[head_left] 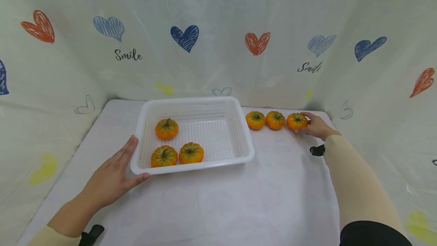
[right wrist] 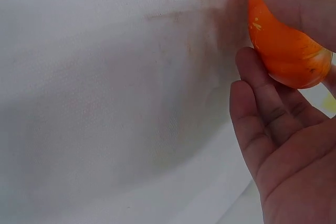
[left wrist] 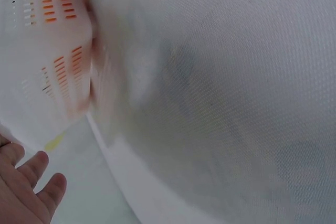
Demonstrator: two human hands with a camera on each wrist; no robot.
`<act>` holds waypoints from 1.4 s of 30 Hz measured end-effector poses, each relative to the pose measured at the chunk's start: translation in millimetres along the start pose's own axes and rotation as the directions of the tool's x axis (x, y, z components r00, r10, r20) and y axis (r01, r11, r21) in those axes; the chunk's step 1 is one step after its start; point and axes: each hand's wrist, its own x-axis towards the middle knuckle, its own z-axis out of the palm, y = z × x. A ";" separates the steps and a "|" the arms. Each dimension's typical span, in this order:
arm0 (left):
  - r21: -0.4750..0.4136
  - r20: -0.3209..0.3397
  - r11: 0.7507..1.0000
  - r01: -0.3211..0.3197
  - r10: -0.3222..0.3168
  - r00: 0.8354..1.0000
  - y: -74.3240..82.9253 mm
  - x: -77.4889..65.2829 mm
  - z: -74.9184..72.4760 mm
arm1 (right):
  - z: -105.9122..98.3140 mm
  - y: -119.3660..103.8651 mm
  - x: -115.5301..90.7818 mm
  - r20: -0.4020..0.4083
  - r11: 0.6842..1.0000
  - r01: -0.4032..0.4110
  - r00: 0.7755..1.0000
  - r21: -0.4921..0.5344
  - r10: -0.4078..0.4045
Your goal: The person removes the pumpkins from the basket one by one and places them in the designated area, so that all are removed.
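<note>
Your work looks about half way along. You have six small orange pumpkins, and they are split into two even groups.

Three are in the white basket [head_left: 213, 134], all on its left side. There is a back pumpkin [head_left: 167, 128], and nearer to you sit a front left pumpkin [head_left: 164, 156] and a front middle pumpkin [head_left: 191, 153], side by side. The right part of the basket floor is bare.

The other three make a row on the white table [head_left: 218, 208], to the right of the basket and near the back edge. The first row pumpkin [head_left: 255, 120] is just beside the basket, the second row pumpkin [head_left: 275, 120] comes next, and the end pumpkin [head_left: 296, 121] is in your right hand [head_left: 315, 127]. Your thumb is on one side of it and your fingers are on the other, so you have a good hold. I can't tell if it is up off the table or not.

Your left hand [head_left: 110, 177] is flat and stretched out, with its fingers against the left rim and its thumb by the near corner. It seems to keep the basket steady.

So three pumpkins are in and three are out. I can't tell which way they are going.
</note>
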 end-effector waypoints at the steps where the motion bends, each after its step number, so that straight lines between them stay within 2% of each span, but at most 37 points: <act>1: 0.000 -0.001 1.000 -0.001 0.001 1.000 0.2 0.3 -0.1 | -0.3 0.6 0.2 0.000 1.000 -0.002 1.000 -0.001 0.002; 9: 0.008 0.001 1.000 0.005 -0.005 1.000 1.8 2.5 -0.5 | -3.2 1.1 -1.6 0.007 1.000 -0.007 1.000 -0.013 0.007; 18: 0.004 -0.010 1.000 -0.005 0.005 1.000 0.1 1.3 -0.3 | -2.0 2.8 6.6 0.030 0.999 -0.008 1.000 0.035 0.007; 25: -0.002 -0.004 1.000 0.009 -0.009 1.000 1.1 0.0 -0.8 | -3.6 3.1 8.9 0.029 1.000 0.004 1.000 0.015 -0.004; 42: -0.006 0.008 1.000 0.012 -0.012 1.000 0.6 -0.3 -0.7 | 3.4 2.5 10.3 0.061 0.998 -0.035 0.998 0.045 0.032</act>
